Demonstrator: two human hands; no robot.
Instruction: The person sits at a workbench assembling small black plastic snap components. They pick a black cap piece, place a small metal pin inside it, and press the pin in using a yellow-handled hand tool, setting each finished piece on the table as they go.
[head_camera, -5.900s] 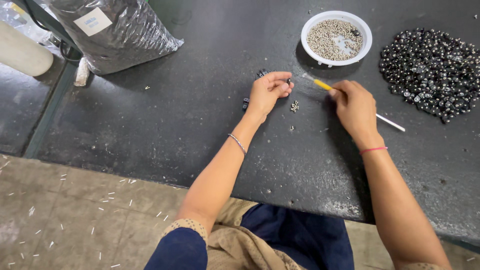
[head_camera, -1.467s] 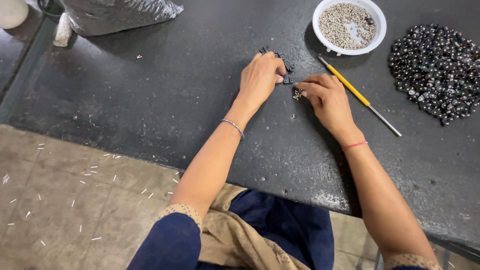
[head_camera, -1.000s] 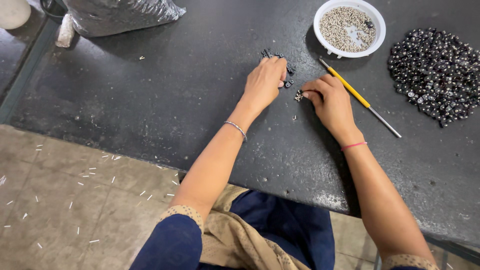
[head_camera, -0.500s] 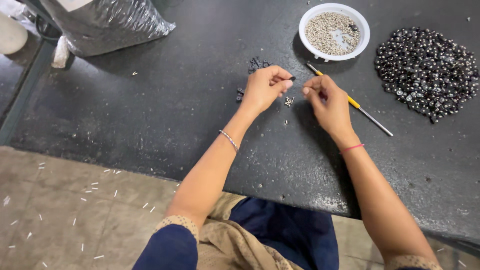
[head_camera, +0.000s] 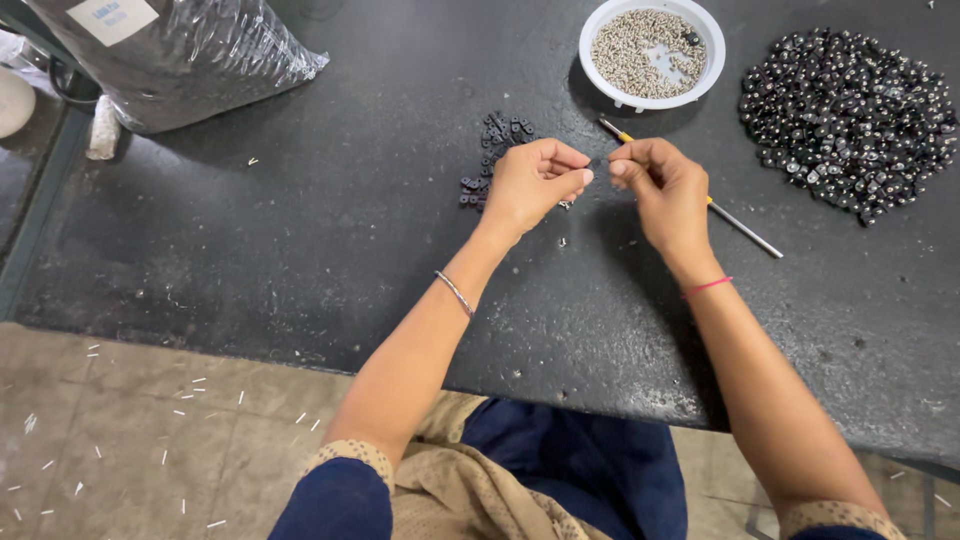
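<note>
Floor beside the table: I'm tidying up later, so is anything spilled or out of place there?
Yes: small pale slivers lie scattered across the tiled floor at the lower left, below the table edge. A few flecks also sit on the tabletop.

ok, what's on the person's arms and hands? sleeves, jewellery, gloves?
No gloves: both hands are bare. The left hand has a thin silvery bangle at the wrist; the right hand has a thin pink-red thread band. Forearms are bare. Dark blue sleeves end near the elbows with patterned beige cuffs.
</note>
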